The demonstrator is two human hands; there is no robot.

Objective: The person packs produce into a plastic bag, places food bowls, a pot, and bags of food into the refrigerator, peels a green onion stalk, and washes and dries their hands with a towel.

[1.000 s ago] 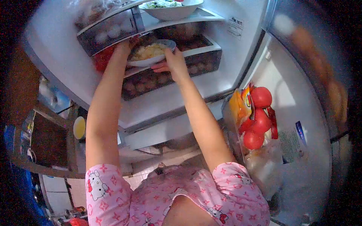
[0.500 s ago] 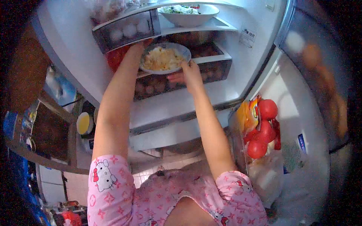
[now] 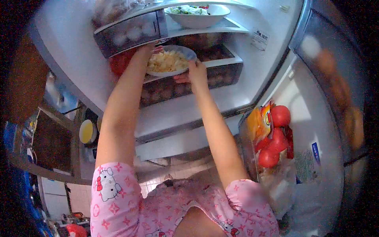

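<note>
A white plate (image 3: 191,53) of pale, yellowish shredded food (image 3: 167,61) is at the middle fridge shelf, in front of the dark space under the egg box. My right hand (image 3: 197,75) grips its right rim, thumb on top and fingers spread underneath. At the far left rim my left hand (image 3: 154,49) shows its fingertips over the edge; the rest of that hand is partly hidden by my forearm. A red thing (image 3: 120,63) lies behind my left forearm, its kind unclear. Below the plate is a drawer (image 3: 223,75) holding several round brownish things.
Above, a white bowl (image 3: 197,19) with greens stands on the upper shelf beside a clear box of eggs (image 3: 130,34). The open door (image 3: 308,118) on the right carries several red round fruits (image 3: 278,138) and an orange packet (image 3: 258,124). A yellow-topped tub (image 3: 87,132) is at left.
The plate has shifted slightly left, and my right hand has moved left with it. Fingertips of my left hand now show over the far left rim.
</note>
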